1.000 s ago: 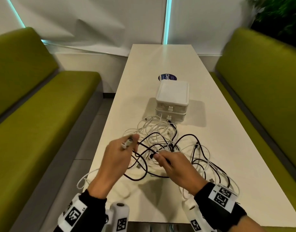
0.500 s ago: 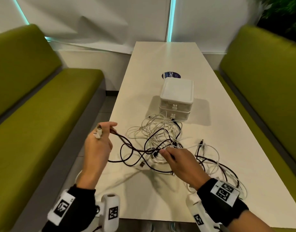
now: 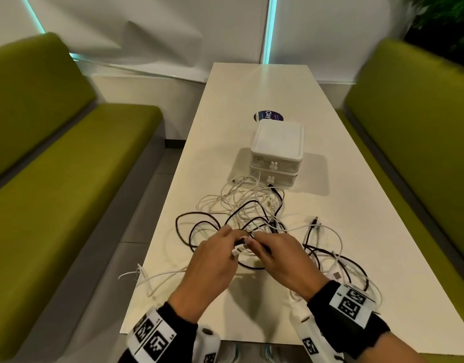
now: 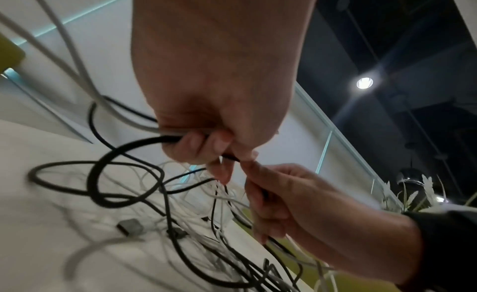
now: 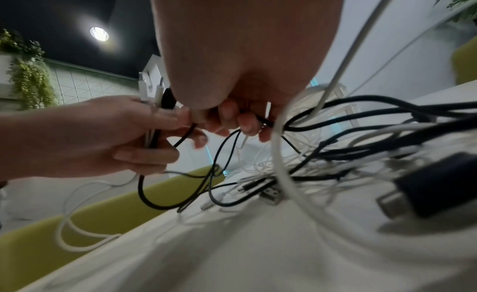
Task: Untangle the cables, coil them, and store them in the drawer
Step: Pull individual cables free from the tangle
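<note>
A tangle of black and white cables [image 3: 254, 213] lies on the white table [image 3: 356, 231], in front of a small white two-drawer box [image 3: 276, 153]; both drawers look closed. My left hand [image 3: 212, 258] grips several cable ends, white plugs and a black one [image 5: 160, 92], in its curled fingers. My right hand [image 3: 278, 255] pinches a thin black cable [image 5: 260, 119] right beside the left fingertips. Both hands meet just above the near side of the tangle. More black and white loops [image 3: 341, 263] trail to the right of my right wrist.
Green bench seats stand on the left [image 3: 55, 179] and right [image 3: 422, 140] of the table. A round blue sticker [image 3: 268, 117] lies behind the box. A white cable loop [image 3: 139, 273] hangs over the table's left edge. The far tabletop is bare.
My left hand, which had pulled cable ends out to the left, has come back to the middle and now meets my right hand. The black loops have spread leftwards on the table.
</note>
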Action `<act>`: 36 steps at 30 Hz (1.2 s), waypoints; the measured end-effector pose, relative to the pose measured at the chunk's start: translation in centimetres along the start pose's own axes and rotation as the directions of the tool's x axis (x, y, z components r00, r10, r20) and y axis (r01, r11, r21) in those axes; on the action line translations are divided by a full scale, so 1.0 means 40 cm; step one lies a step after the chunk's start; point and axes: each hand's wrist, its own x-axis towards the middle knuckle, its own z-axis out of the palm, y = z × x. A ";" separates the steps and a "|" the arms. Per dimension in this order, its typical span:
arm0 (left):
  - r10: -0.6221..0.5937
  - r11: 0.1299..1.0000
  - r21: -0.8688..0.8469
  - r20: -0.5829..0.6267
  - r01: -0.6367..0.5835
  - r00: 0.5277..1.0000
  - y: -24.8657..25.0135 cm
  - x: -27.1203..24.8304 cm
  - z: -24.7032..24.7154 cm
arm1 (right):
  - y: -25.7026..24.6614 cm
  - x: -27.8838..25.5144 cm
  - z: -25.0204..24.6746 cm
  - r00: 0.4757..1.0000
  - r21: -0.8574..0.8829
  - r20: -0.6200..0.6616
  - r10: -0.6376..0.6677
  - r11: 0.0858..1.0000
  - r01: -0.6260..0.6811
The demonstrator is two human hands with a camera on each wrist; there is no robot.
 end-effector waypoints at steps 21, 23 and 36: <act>-0.107 0.754 -0.634 -0.374 -0.170 0.921 0.024 -0.009 -0.121 | 0.022 -0.008 0.007 0.993 -0.064 0.073 0.092 0.994 -0.087; 0.016 0.852 -0.510 -0.202 -0.119 0.979 0.025 -0.002 -0.092 | 0.012 -0.007 0.001 0.994 -0.055 0.073 0.078 0.996 -0.074; -0.216 0.939 -0.323 -0.290 0.118 0.932 -0.035 0.013 -0.114 | 0.001 -0.012 -0.013 0.997 -0.068 0.059 0.050 0.997 -0.046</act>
